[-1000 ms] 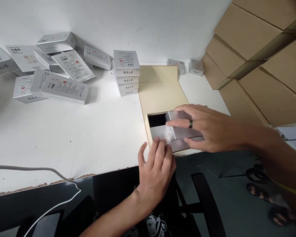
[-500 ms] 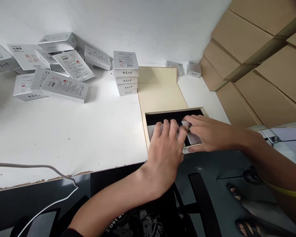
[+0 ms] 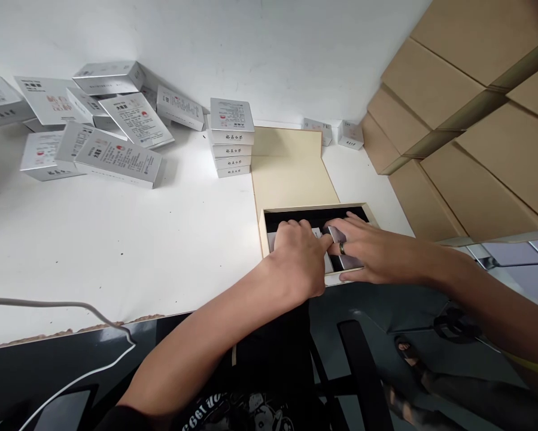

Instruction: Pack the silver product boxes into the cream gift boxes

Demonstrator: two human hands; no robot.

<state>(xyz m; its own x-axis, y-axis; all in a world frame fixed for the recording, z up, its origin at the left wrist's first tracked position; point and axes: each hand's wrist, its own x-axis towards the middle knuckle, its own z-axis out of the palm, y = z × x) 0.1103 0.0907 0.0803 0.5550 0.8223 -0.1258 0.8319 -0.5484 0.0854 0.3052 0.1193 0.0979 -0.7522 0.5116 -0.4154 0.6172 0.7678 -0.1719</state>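
Note:
An open cream gift box (image 3: 295,209) with a black inside lies at the table's front edge, its lid (image 3: 291,173) folded back toward the wall. Silver-white small boxes sit inside it, partly covered by my hands. My left hand (image 3: 300,254) is curled over the left small box, fingers bent down and its thumb pointing right. Around the right small box (image 3: 350,261) my right hand (image 3: 356,245) is closed, with fingers at its far end and thumb by the gift box's front wall. A ring shows on my right hand.
A stack of several silver boxes (image 3: 231,123) stands left of the lid. More lie piled (image 3: 116,155) at the left, and two (image 3: 350,134) by the wall. Brown cartons (image 3: 470,126) rise at the right. A cable (image 3: 71,304) crosses the front left. A person's feet (image 3: 407,353) show below.
My left hand has curled more tightly and turned over the left small box, uncovering its right part. My right hand still grips the right one. The person's feet below have shifted.

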